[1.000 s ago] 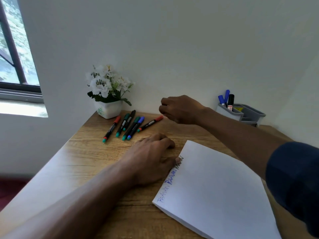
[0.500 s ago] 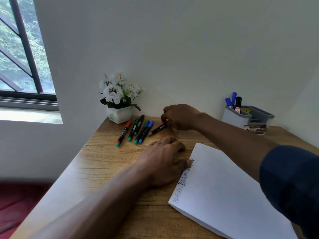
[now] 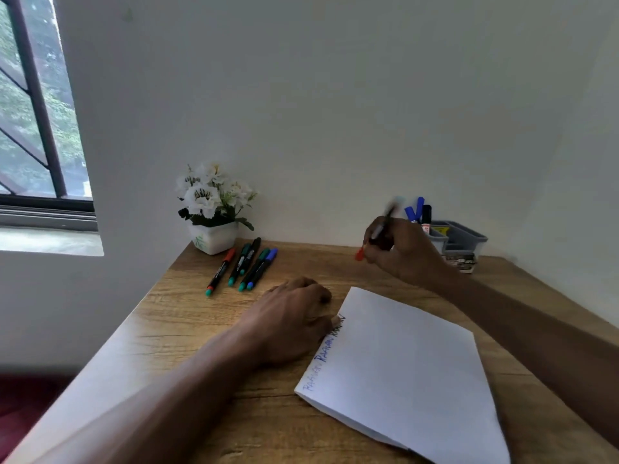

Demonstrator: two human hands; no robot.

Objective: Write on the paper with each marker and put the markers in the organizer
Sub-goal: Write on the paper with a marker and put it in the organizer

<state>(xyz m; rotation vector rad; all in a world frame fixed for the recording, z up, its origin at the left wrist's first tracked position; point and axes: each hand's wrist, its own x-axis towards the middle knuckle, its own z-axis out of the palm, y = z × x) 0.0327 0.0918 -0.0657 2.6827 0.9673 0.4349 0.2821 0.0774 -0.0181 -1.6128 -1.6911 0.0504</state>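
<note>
Lifted out of the row since half a second ago: red-capped marker (image 3: 377,232), now pinched in right hand (image 3: 402,251), raised before grey organizer (image 3: 467,236) at back of wooden surface (image 3: 201,329). Five markers (image 3: 246,266) lying beside flower pot (image 3: 214,241); white wall (image 3: 335,112) behind, window (image 3: 33,128) at left. Left hand (image 3: 288,324) palm-down, fingers loosely curled, thumb touching paper (image 3: 402,370) edge.

Markers (image 3: 254,269) x9, paper (image 3: 402,363) x1, organizer (image 3: 465,237) x1, plant pot (image 3: 214,239) x1
</note>
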